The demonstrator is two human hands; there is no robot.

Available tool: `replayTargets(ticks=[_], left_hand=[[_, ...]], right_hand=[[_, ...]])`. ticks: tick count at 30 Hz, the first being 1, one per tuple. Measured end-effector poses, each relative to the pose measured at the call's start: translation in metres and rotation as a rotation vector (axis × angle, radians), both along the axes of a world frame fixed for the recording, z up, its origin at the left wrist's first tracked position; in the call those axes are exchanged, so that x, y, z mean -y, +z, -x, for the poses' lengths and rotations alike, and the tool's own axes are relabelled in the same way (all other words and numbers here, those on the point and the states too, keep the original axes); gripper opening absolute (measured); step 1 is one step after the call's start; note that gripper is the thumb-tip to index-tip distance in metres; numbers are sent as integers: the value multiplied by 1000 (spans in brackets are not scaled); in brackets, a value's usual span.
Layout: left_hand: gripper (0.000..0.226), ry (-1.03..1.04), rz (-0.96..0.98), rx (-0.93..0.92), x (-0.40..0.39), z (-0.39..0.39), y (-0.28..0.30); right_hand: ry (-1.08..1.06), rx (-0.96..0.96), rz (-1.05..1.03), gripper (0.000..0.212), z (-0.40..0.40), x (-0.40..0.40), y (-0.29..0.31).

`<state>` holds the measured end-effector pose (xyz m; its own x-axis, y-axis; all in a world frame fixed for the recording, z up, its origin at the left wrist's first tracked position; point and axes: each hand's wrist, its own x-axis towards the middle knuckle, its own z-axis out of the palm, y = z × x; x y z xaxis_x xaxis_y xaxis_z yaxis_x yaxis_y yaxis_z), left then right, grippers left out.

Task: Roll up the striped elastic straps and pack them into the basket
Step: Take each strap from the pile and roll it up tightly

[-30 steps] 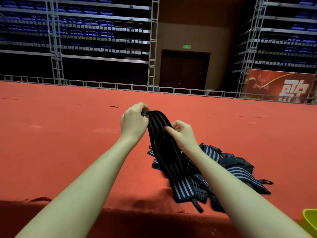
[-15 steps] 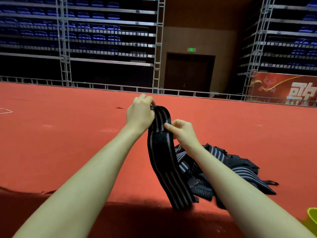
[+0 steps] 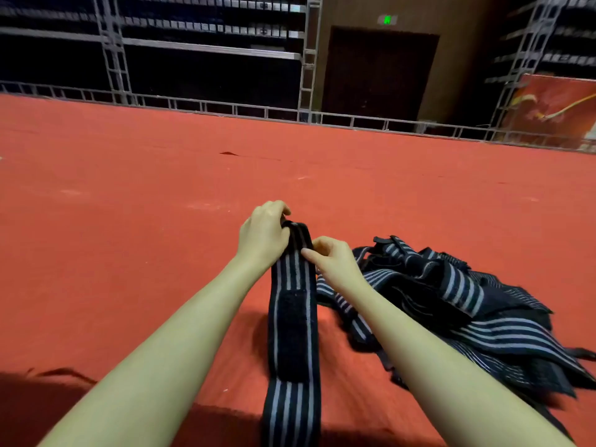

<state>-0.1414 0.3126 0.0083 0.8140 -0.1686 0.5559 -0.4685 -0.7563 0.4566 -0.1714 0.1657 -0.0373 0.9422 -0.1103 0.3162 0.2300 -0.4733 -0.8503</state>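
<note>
Strap tail: the striped elastic strap [image 3: 292, 321] hangs slack toward 6 o'clock and runs out of view; its free weight could tug the first turns loose if the pinch eases.
Velcro patch: the dark patch [image 3: 292, 330] faces up (it may snag the roll early and skew it).
Right hand: the right hand [image 3: 332, 262] pinches the strap's edge just below the top, fingers curled on it.
Left hand: the left hand [image 3: 266, 235] grips the strap's top end, where the roll begins; uneven tension between hands would cone the roll.
Loose pile: the strap pile [image 3: 451, 304] lies at 3 o'clock on the red mat [image 3: 129, 221], touching the held strap's side; tangling is possible.
Basket: not in view.
</note>
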Motion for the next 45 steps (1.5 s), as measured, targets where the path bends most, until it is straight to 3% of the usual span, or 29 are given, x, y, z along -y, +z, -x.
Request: replayTargets(ticks=[4,9,11,16,20,25,29,34,39,43,45], left_hand=[[16,-12,256,-65,4,-48,-33],[21,12,348,-108,5,-93,-61],[34,45,324,-127,5,-104,-67],[51,136,249,-357,7,-106,-99],[55,40,322,-617,11,-102,-122],[29,-45,560,-453,12,-107,-121],[15,-1,431,-256,11,-117,-112],[10,40,441,-232,15,-136,-106],[21,52,405,-280,14,-165,-114],[45,-48,144,-461,10,-180,-129],[50,-58,70,-529,6,-177,-137]], right_hand=[[-16,-98,-51,30,-45,8,-29],[15,-119,-99,32,-80,12,-62],[-9,-110,-124,28,-90,12,-71],[-51,-78,-169,17,-112,7,-82],[-7,-43,-176,13,-117,3,-84],[-81,48,-124,10,-123,5,-82],[-194,54,-65,6,-132,3,-80],[-233,34,-50,8,-152,-1,-72],[-227,-5,-80,9,-175,-7,-80],[-79,-224,-5,50,-178,-7,-99],[-54,-305,90,57,-178,-6,-109]])
